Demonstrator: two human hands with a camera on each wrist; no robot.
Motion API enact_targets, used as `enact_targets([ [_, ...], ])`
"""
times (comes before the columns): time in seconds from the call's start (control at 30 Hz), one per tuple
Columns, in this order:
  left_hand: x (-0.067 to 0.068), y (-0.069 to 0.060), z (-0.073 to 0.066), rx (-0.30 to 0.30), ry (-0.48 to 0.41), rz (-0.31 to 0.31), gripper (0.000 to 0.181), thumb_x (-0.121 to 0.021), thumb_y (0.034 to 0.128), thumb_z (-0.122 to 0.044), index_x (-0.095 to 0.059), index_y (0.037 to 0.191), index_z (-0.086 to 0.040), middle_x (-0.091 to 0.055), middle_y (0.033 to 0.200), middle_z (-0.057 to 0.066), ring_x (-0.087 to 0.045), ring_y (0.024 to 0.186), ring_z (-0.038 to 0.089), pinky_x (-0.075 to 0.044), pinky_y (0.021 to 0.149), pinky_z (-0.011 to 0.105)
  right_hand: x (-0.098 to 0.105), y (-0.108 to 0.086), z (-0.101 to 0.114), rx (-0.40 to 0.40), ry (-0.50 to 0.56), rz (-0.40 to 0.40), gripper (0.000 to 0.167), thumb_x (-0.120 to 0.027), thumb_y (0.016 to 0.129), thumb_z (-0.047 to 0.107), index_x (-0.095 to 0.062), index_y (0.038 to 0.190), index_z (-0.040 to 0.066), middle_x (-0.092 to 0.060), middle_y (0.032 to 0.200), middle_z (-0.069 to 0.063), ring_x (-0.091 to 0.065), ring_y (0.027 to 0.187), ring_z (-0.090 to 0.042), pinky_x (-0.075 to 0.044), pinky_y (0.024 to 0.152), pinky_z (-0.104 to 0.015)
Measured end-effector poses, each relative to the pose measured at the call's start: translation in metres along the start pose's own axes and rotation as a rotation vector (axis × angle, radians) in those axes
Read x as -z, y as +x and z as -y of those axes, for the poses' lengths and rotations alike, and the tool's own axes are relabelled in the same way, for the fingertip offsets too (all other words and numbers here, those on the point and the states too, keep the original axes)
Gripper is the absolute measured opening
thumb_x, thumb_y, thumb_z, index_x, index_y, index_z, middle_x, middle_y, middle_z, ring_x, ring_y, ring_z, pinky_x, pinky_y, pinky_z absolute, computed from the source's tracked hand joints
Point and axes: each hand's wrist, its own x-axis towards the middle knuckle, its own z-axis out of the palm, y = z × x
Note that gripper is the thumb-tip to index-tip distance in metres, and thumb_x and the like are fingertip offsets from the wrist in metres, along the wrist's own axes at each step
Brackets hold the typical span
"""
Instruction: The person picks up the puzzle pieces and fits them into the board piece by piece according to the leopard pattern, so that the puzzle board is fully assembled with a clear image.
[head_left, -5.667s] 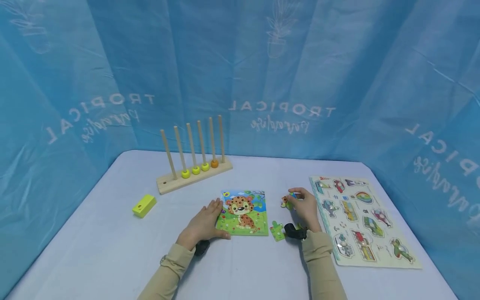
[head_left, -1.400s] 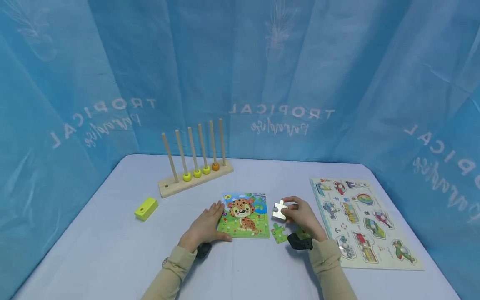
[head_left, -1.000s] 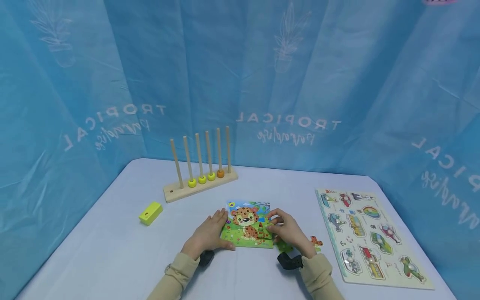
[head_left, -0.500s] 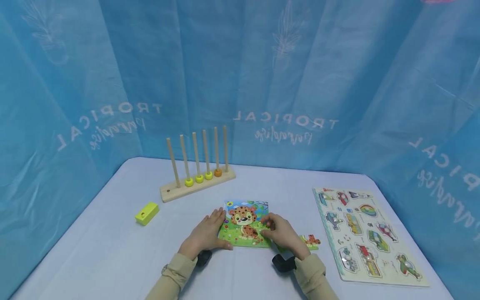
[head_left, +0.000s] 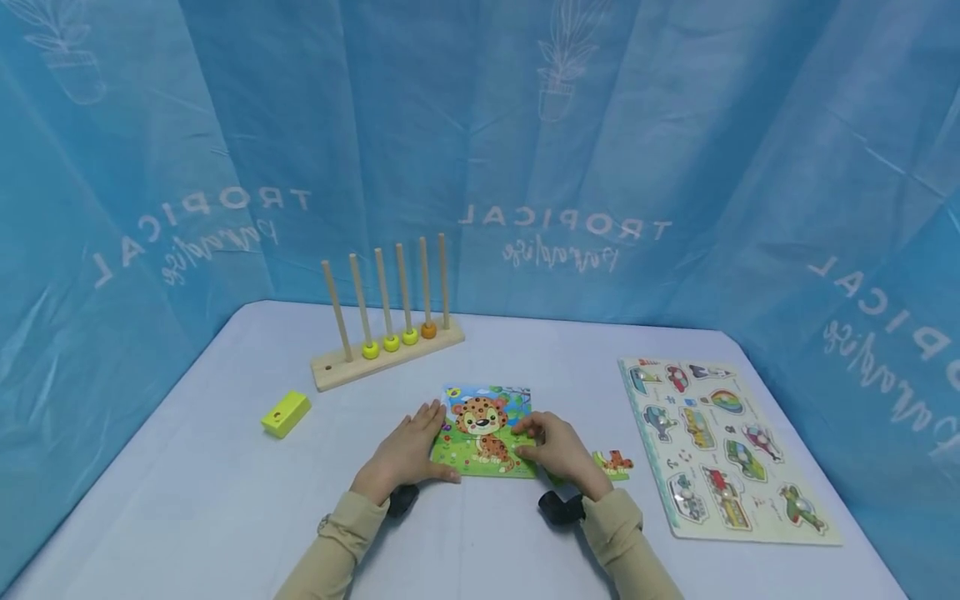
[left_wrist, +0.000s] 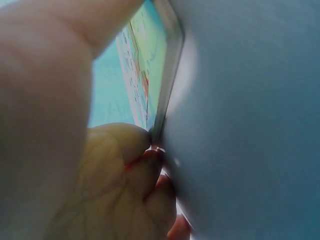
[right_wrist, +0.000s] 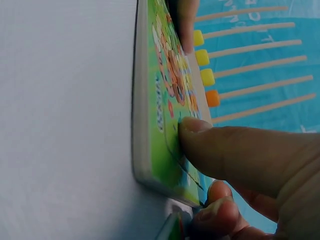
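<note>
Currently, left hand: the left hand [head_left: 407, 450] is relaxed and clasps nothing, its fingers extended along the left side of the leopard puzzle [head_left: 486, 433], fingertips touching that edge and thumb angled toward the near left corner.
Right hand: the right hand [head_left: 558, 454] is bent at the puzzle's right edge, thumb pressed on its printed face and other fingers curled close to the rim; whether they pinch a single piece, I cannot tell.
Leopard puzzle: flat on the white tabletop [head_left: 225, 517], between the two hands, its picture upright for the person.
Loose piece: a green and orange-spotted piece [head_left: 612, 465] lies just right of the right hand.
Second piece: a green piece [head_left: 556, 478] shows beneath the right hand, mostly hidden.
Vehicle board: the pale board with knobbed pictures [head_left: 723, 454] lies flat at the far right, well apart from the puzzle.
Peg rack: a wooden rack [head_left: 390, 360] with six upright pegs stands behind and to the left; three yellow beads [head_left: 391, 342] and one orange bead [head_left: 428, 330] sit low on four separate pegs.
Block: a yellow block [head_left: 286, 414] rests left of the left hand.
Backdrop: blue printed cloth [head_left: 510, 150] hangs around the tabletop.
</note>
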Motion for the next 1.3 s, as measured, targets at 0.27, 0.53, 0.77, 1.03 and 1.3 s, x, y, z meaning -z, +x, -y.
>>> enact_targets([
  [0.27, 0.002, 0.0, -0.002, -0.001, -0.003, -0.004, 0.109, -0.08, 0.0723, -0.05, -0.027, 0.15, 0.005, -0.022, 0.159, 0.023, -0.021, 0.148, 0.038, -0.022, 0.122, 0.052, 0.001, 0.002, -0.001, 0.008, 0.028, 0.0, 0.024, -0.074, 0.083, 0.008, -0.067, 0.106, 0.013, -0.054, 0.094, -0.005, -0.045, 0.074, -0.017, -0.039, 0.06, -0.026],
  [0.53, 0.008, 0.003, 0.0, -0.013, 0.023, -0.017, 0.109, -0.079, 0.0728, -0.05, -0.027, 0.15, 0.006, -0.022, 0.159, 0.024, -0.021, 0.148, 0.039, -0.022, 0.122, 0.053, 0.009, 0.004, -0.001, 0.057, 0.079, -0.023, 0.02, -0.068, 0.09, 0.011, -0.066, 0.109, 0.011, -0.06, 0.089, -0.004, -0.052, 0.068, -0.014, -0.045, 0.055, -0.024],
  [0.77, 0.003, 0.002, -0.002, -0.005, 0.018, -0.004, 0.109, -0.079, 0.0727, -0.051, -0.027, 0.15, 0.005, -0.023, 0.159, 0.022, -0.021, 0.148, 0.038, -0.023, 0.122, 0.051, 0.039, -0.003, -0.01, -0.038, 0.16, -0.19, 0.021, -0.062, 0.094, 0.012, -0.066, 0.114, 0.006, -0.065, 0.09, -0.007, -0.06, 0.072, -0.017, -0.048, 0.064, -0.026],
  [1.03, 0.001, -0.002, -0.001, -0.004, 0.018, 0.001, 0.109, -0.079, 0.0735, -0.051, -0.026, 0.15, 0.006, -0.022, 0.159, 0.023, -0.021, 0.148, 0.038, -0.022, 0.122, 0.052, 0.071, -0.015, -0.027, -0.051, 0.122, -0.23, 0.027, -0.059, 0.097, 0.016, -0.063, 0.119, 0.002, -0.066, 0.103, -0.013, -0.062, 0.093, -0.022, -0.05, 0.077, -0.025],
  [1.3, 0.001, 0.001, 0.001, -0.009, 0.038, 0.014, 0.109, -0.077, 0.0745, -0.053, -0.024, 0.151, 0.005, -0.019, 0.159, 0.023, -0.02, 0.148, 0.038, -0.022, 0.122, 0.052, 0.093, -0.041, -0.048, -0.106, -0.016, -0.191, 0.035, -0.063, 0.094, 0.016, -0.059, 0.125, 0.001, -0.065, 0.109, -0.016, -0.06, 0.098, -0.026, -0.049, 0.074, -0.03],
])
